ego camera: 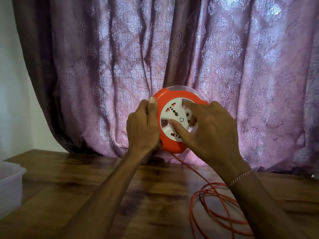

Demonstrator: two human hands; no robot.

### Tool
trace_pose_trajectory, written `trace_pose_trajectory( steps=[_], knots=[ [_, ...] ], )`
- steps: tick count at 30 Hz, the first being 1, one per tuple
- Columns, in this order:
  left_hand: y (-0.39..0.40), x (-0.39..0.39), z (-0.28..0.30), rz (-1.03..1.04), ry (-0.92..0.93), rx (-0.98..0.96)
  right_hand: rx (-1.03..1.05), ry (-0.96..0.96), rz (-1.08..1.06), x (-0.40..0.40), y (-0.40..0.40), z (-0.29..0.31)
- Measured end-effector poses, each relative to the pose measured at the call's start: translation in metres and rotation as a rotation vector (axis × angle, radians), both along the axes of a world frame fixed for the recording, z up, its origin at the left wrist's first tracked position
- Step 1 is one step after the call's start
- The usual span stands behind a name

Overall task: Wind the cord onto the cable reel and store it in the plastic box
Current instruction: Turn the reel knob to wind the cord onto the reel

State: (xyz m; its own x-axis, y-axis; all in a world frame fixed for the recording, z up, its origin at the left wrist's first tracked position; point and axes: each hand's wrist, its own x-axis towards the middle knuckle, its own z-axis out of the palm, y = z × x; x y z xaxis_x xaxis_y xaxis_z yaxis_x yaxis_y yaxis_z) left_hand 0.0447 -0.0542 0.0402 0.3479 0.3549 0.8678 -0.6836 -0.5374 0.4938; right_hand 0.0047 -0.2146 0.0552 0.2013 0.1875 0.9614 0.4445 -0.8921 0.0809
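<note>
cable reel: winding underway, lots of cord still loose

cable reel (174,144) is up off the wooden table (86,187), held on edge in front of the purple curtain (224,57) with its white socket face (174,116) turned toward us. our left hand (142,130) is wrapped around the reel's left rim, thumb over the front edge and fingers round the back, so that's a firm closed hold on the orange body. our right hand (212,131) isn't gripping anything as far as we can see. it's spread loosely over the socket face with fingertips (174,124) pressed on the white centre, which looks to us like the turning hand for cranking the hub round.

where things stand, judging from what's on show: the orange cord (215,204) runs down from the bottom of the reel and lies in several loose loops on the table at lower right, running out of view at the bottom edge. so a good chunk is still unwound. we can't tell how much cord is already inside the housing, and we can't see the plug end at all.

the plastic box (10,180) sits at the far left edge of the table, well apart from the reel, and what we can see of it looks empty, though only its corner shows.

so we'd call it early-to-middle: keep winding until the loops are gone, then carry the reel over left and drop it in the box. both steps still to do.
</note>
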Motion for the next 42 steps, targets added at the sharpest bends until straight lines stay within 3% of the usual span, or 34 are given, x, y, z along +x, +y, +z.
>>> trace_pose_trajectory(
  steps=[4, 9, 13, 20, 26, 32, 34, 38, 42],
  knots=[
    [0.001, 0.000, 0.001, -0.026, 0.005, -0.007, -0.153, 0.010, 0.129, -0.001, -0.008, 0.006],
    [0.002, 0.002, 0.001, -0.025, -0.009, -0.012, -0.354, 0.267, 0.062, -0.005, -0.010, 0.009],
    [0.001, 0.002, 0.001, -0.021, -0.015, 0.008, -0.347, 0.286, 0.014, -0.005, -0.009, 0.008],
    [0.000, 0.002, 0.000, -0.007, -0.013, 0.010, -0.268, 0.136, -0.031, -0.005, -0.007, 0.004],
    [0.000, 0.002, 0.001, -0.047, 0.003, -0.011, 0.011, 0.069, -0.045, -0.004, -0.003, 0.004],
    [-0.002, 0.004, 0.000, -0.053, -0.011, -0.020, -0.065, 0.040, -0.058, -0.010, -0.009, 0.011],
    [0.000, 0.004, 0.000, -0.050, -0.016, -0.024, -0.069, 0.042, 0.029, -0.011, -0.014, 0.015],
    [0.001, 0.004, 0.000, -0.044, -0.010, -0.025, -0.270, 0.161, 0.233, -0.012, -0.024, 0.019],
    [0.000, 0.004, 0.000, -0.006, -0.004, 0.008, -0.373, 0.256, 0.155, -0.010, -0.016, 0.016]
  ],
)
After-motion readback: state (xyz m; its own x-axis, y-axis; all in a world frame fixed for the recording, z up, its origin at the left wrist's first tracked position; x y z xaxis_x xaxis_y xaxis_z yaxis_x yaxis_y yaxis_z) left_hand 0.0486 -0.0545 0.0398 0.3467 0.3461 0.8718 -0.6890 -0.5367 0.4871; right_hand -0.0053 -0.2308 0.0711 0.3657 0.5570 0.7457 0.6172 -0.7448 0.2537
